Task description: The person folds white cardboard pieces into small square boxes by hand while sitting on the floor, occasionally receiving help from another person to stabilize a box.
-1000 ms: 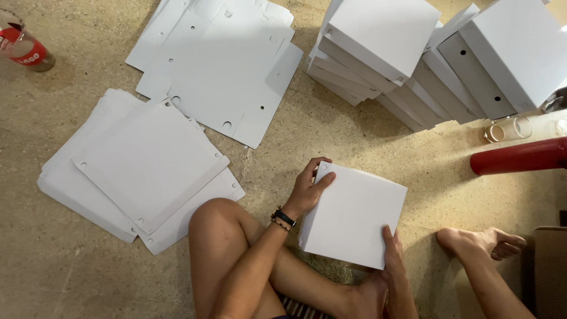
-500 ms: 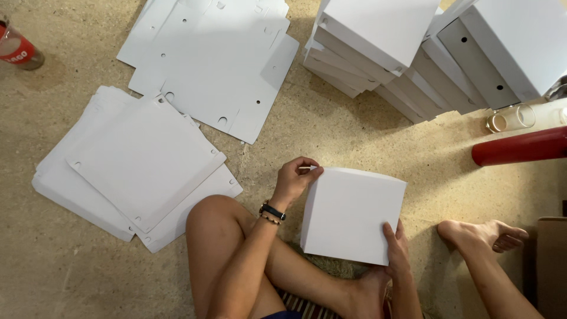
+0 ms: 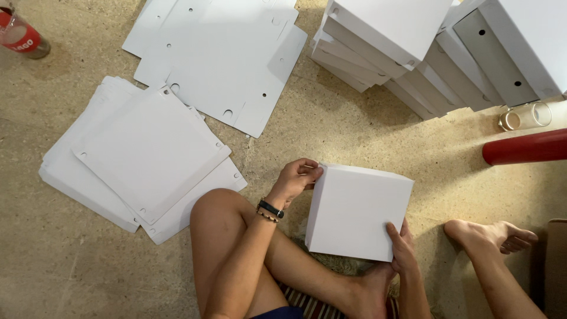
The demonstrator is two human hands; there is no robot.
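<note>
A person sits cross-legged on a sandy concrete floor (image 3: 77, 277), seen from above, with white cardboard all around. Far right, a leaning stack of finished boxes (image 3: 413, 47) fills the corner. Far left of it lies a spread of flat sheets with punched holes (image 3: 218, 59), and nearer on the left a second pile of flat square sheets (image 3: 142, 159). In the middle, close to the person's lap, sits a white box (image 3: 357, 212), squared up with its top face toward the camera. The left hand (image 3: 298, 180) curls against the box's far left corner, fingers bent and pinching the edge there. The right hand (image 3: 404, 245) grips the near right corner, thumb on top and fingers wrapped under the edge, so the box lies between the two hands, held at opposite corners. To fold it well, it seems wise to keep the right hand steady as an anchor while the left presses the corner flush, so the walls stay square and nothing buckles. Smaller things lie at the edges: a red tube (image 3: 525, 146) on the right, a clear glass jar (image 3: 525, 116) just beyond it, and a red-labelled bottle (image 3: 22, 36) far left.
</note>
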